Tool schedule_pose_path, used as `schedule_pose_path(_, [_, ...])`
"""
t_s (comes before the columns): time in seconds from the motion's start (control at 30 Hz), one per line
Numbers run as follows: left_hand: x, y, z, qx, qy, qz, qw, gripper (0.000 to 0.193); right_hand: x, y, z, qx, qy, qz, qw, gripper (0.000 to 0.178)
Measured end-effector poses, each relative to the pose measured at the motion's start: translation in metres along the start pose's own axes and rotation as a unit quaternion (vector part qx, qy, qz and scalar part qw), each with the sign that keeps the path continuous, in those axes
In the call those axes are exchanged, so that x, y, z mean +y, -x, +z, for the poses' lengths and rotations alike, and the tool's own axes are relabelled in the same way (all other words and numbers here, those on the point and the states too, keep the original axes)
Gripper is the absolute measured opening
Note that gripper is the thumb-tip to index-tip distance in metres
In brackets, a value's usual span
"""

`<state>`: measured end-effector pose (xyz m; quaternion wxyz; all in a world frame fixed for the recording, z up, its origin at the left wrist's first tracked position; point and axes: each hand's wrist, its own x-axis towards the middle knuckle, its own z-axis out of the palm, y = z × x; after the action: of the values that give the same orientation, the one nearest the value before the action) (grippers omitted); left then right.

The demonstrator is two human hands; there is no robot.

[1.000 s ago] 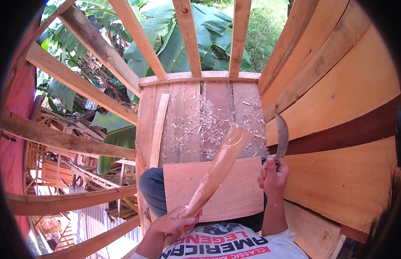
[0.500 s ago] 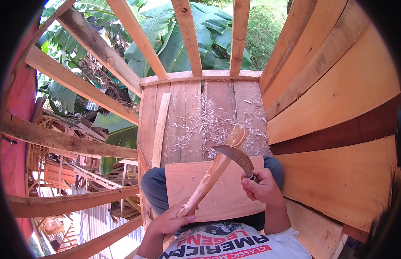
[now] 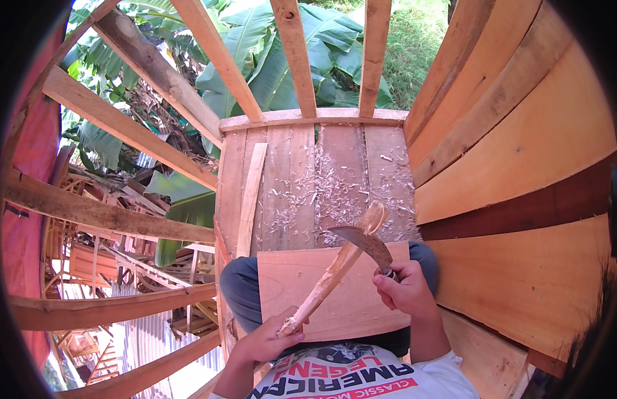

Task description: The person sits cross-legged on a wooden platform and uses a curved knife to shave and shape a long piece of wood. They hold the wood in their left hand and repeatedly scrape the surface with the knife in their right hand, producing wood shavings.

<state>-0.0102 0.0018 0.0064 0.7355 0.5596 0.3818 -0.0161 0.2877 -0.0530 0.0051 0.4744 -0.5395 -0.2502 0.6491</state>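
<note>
My left hand (image 3: 270,340) is closed round the near, narrow end of a roughly carved wooden piece (image 3: 326,282). The piece slants away to the right over my lap and widens into a thicker, rounded far end. In my right hand (image 3: 403,287) is the handle of a curved knife (image 3: 363,242). Its dark, worn blade hooks to the left and lies across the wood just below the thick end. Whether the edge touches the wood I cannot tell. A flat board (image 3: 282,276) rests across my legs, beneath the wooden piece.
Pale shavings (image 3: 335,189) litter the plank floor (image 3: 235,156) ahead. A narrow wooden strip (image 3: 252,199) lies at the floor's left side. Spaced slats (image 3: 122,223) stand to the left and front, with banana leaves beyond. Wide boards (image 3: 514,176) wall the right side.
The wooden piece has rolled a little in my left hand, and its thick end has shifted slightly right and nearer. The knife stays almost where it was.
</note>
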Motion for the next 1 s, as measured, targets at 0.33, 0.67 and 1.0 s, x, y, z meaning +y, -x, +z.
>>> schedule_pose_path(0.33, [-0.001, -0.006, -0.002, -0.030, 0.041, 0.004, 0.999, 0.031, 0.026, -0.014, 0.009, 0.136, 0.205, -0.268, 0.931, 0.016])
schedule_pose_path(0.67, [-0.025, 0.012, -0.015, 0.012, 0.162, -0.083, 0.983, 0.034, 0.007, 0.008, -0.018, -0.002, 0.145, -0.090, 0.985, 0.015])
schedule_pose_path(1.0, [-0.012, 0.007, -0.006, -0.014, 0.034, -0.031, 0.999, 0.033, 0.000, -0.001, 0.002, 0.011, 0.056, -0.004, 0.998, 0.015])
